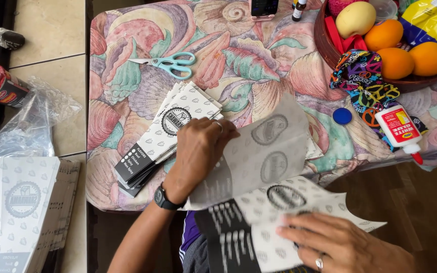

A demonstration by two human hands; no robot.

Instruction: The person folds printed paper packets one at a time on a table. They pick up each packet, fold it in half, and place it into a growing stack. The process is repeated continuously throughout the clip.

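The printed paper sheet (266, 151) was in my left hand (198, 151), lifted at the near edge of the table (127, 30), its pale back side turned up toward me so the round emblems showed faintly through. My fingers were closed on its left edge, clamped on the paper, with a ring on one finger and a dark watch (165, 198) on the wrist. Just below it, over my lap, lay a second printed sheet (259, 227), face up, with its black band and white pattern. My right hand (345, 245) rested flat on that sheet, fingers spread and pressing it down, not gripping anything. The two hands were apart, one above the other.

Just beside my left hand, a fanned stack of folded sleeves (165, 134) in the same print lay on the shell-patterned tablecloth. Farther back were the light blue scissors (170, 63). To the right lay a white glue bottle (400, 129) on its side, touching a bright patterned cloth (362, 81), and its blue cap (342, 116) sat near it. A wooden bowl (324, 38) behind held oranges (395, 63). Off the table to the left, a tall pile of flat printed sheets (18, 202) stood by the tiled floor, with crumpled clear plastic (31, 124) next to it.
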